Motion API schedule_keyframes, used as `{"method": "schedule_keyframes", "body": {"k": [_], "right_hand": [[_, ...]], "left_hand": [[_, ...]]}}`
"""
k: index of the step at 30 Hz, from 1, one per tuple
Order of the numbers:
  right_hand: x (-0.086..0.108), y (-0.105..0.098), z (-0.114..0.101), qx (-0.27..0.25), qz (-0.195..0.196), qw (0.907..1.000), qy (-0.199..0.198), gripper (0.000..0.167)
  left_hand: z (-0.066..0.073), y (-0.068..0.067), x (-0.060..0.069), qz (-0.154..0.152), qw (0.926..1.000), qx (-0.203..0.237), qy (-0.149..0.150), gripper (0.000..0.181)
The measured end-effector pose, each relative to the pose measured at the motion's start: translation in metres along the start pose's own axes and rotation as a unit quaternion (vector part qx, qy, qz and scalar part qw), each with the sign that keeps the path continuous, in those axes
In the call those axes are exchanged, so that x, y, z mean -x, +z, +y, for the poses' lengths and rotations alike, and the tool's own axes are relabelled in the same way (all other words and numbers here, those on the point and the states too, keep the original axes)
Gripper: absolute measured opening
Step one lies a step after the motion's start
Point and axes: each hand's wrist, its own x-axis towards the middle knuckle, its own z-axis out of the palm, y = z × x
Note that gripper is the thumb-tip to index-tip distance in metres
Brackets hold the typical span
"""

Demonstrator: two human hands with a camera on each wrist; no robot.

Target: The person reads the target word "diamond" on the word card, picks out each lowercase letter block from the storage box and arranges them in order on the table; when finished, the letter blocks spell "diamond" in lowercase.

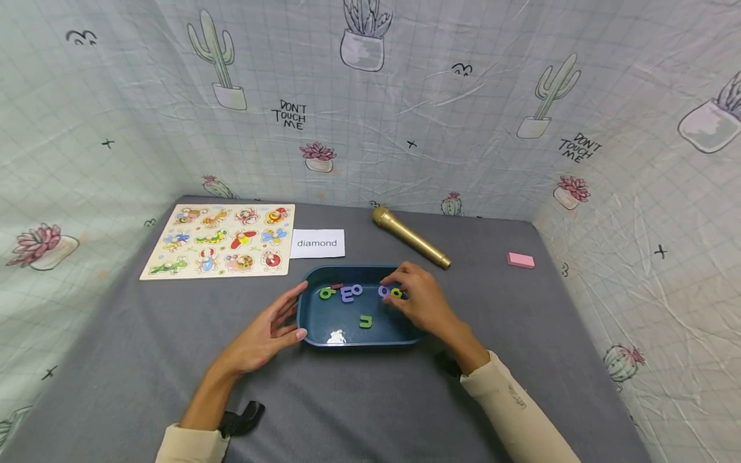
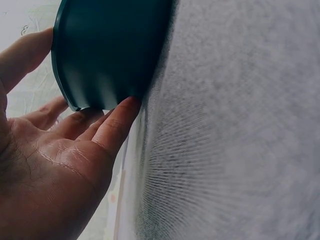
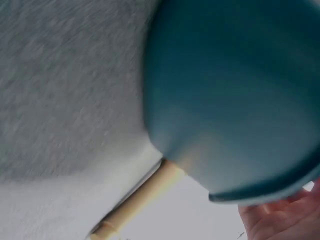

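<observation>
the step seems to be picking out letters (image 1: 346,292) lying in the tray (image 1: 359,345); the next move probably calls for a neat pinch. the right hand (image 1: 425,302) is hovering over the right end, thumb and forefinger standing partly apart around a purple letter (image 1: 379,292); whether anything is gripped, i cannot tell. the left hand (image 1: 258,337) is resting spread, nearly straight fingers against the left end.

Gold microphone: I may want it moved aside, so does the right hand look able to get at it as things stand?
Probably yes: the gold microphone lies uncovered on the grey cloth just beyond the tray, near the right hand, with little but the tray's rim between them.
</observation>
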Motion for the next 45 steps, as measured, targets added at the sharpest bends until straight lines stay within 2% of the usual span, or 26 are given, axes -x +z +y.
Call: {"method": "schedule_keyframes", "body": {"k": [5, 13, 21, 27, 39, 45], "right_hand": [[0.003, -0.006, 0.01, -0.001, 0.023, 0.9997, -0.008, 0.028], [0.007, -0.015, 0.027, 0.006, 0.08, 0.9963, -0.032, 0.03], [0.012, -0.022, 0.047, 0.005, 0.1, 0.9949, -0.009, 0.032], [0.018, -0.028, 0.058, 0.014, 0.122, 0.9923, -0.019, 0.033], [0.033, -0.033, 0.082, 0.029, 0.113, 0.9931, 0.007, 0.034], [0.038, -0.033, 0.094, 0.04, 0.086, 0.9951, 0.027, 0.034]], "left_hand": [[-0.001, 0.0, 0.001, 0.001, 1.0, -0.006, 0.003, 0.084], [0.0, 0.0, 0.0, 0.001, 0.9999, -0.015, 0.005, 0.084], [0.001, 0.001, 0.0, 0.003, 0.9998, -0.02, -0.002, 0.084], [-0.001, 0.0, 0.001, 0.001, 0.9997, -0.023, 0.01, 0.083], [-0.002, -0.001, 0.001, -0.003, 0.9997, -0.015, 0.02, 0.082], [-0.003, -0.001, 0.0, -0.004, 0.9997, -0.013, 0.019, 0.083]]}}
